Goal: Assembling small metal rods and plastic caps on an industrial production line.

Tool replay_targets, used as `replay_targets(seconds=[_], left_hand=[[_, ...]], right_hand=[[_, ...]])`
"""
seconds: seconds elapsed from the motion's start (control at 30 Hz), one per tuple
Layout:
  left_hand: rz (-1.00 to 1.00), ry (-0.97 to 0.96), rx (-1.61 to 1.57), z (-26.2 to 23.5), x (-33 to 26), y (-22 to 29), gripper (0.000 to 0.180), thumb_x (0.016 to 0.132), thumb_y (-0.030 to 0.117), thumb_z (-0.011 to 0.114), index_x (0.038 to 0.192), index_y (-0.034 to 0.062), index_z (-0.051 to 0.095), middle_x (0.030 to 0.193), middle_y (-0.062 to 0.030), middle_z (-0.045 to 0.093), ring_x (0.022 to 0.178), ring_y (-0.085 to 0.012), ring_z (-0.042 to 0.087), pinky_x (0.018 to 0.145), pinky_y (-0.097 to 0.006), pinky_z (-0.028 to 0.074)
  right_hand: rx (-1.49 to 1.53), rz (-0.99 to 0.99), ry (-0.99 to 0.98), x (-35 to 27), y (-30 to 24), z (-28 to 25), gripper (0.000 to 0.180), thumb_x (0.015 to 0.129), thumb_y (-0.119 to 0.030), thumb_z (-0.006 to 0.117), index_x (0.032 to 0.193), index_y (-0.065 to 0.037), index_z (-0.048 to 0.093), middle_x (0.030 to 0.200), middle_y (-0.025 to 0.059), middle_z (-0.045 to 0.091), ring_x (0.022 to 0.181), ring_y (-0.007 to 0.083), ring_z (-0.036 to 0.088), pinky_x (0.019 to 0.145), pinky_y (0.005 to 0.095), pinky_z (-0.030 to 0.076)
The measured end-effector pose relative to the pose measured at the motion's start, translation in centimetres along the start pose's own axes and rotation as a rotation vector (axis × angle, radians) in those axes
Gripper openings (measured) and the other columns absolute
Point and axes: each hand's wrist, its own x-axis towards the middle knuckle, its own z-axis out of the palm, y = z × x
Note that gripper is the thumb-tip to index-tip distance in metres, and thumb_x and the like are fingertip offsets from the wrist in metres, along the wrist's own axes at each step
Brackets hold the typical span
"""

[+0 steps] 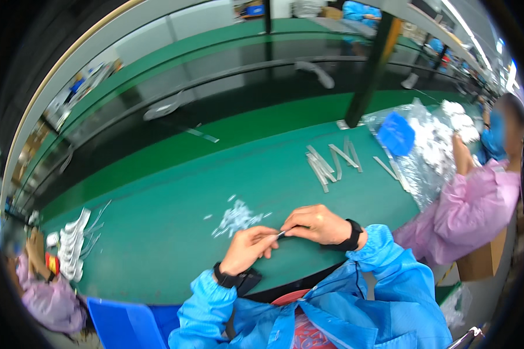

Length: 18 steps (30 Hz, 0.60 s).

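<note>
Blue sleeves: closest to the camera, coming in from the near edge of the green table.
Clear bag: big crinkly thing at the far right corner, a pink-sleeved co-worker beside it.
Grey strips: loose bunch toward the far right.
Scrap pile: small pale bits just past the hands.
Left hand: fingers pinched on one end of the thin grey strip.
Right hand: pinching the other end (hands almost touching, near the front edge).

green table, blue sleeves, black wristbands
</note>
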Motion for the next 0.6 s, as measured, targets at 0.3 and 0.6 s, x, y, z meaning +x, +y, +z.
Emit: replay_targets(seconds=[0.3,0.6], left_hand=[[0.07,0.113,-0.041,0.6,0.2,0.2,0.023,0.097,0.011,0.053,0.113,-0.0037,0.061,0.089,-0.0088,0.068,0.071,-0.0108,0.062,0.062,-0.024,0.047],[0.052,0.086,0.025,0.2,0.3,-0.3,0.022,0.098,0.012,0.053,0.112,-0.0022,0.063,0.087,-0.006,0.068,0.07,-0.0094,0.061,0.062,-0.024,0.046]], right_hand=[[-0.212,0.554,0.806,-13.6,4.5,-11.4,0.015,0.085,-0.008,0.071,0.096,0.001,0.067,0.083,0.0073,0.07,0.075,0.0124,0.065,0.068,0.0263,0.052],[-0.551,0.588,0.604,-10.0,6.7,-12.5,0.022,0.079,-0.008,0.072,0.098,0.0,0.065,0.095,0.0158,0.065,0.084,0.0333,0.065,0.073,0.039,0.052]])
